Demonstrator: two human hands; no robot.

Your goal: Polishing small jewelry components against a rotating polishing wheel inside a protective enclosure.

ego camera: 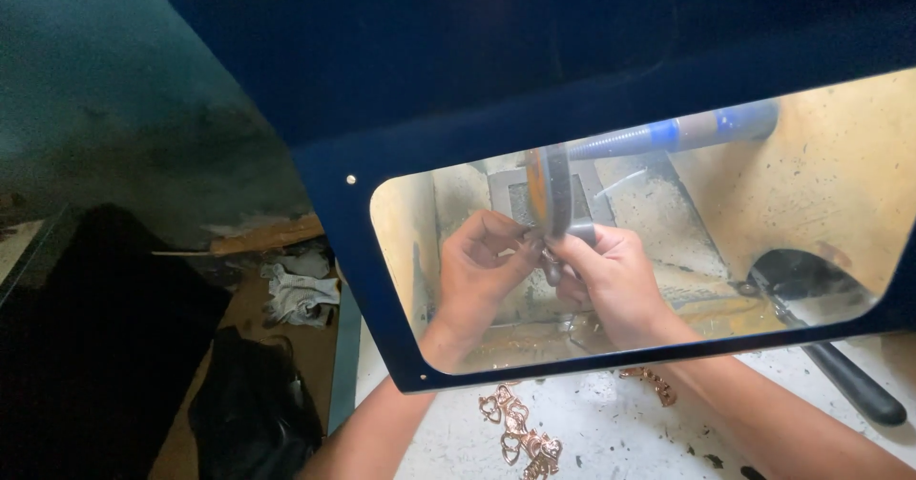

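Left hand point(477, 260): behind the clear shield, fingers point(510, 243) pinched together on a small metal piece point(551, 268), just under the wheel's lower edge.
Right hand point(611, 275): pressed against the left, fingers curled tight on the same small metal piece; the piece is mostly hidden between the fingertips.
Polishing wheel point(555, 189): seen edge-on, upright, right above the two hands; its rim looks to touch the piece, though the contact spot is hidden.
Spindle point(668, 135): grey and blue shaft running from the wheel up to the right.
Shield point(401, 194): dark blue frame around a clear window; its lower edge crosses both forearms, leaving only a narrow gap over the surface.
Surface point(611, 423): white, speckled; copper-coloured chain pieces point(520, 432) lie between the forearms, near the shield's lower edge.
Black handle point(849, 380): at right, slanting out under the frame, well apart from the hands.
Left side: rags point(301, 294) and a dark bag point(253, 404) crowd the floor beside the surface's edge.
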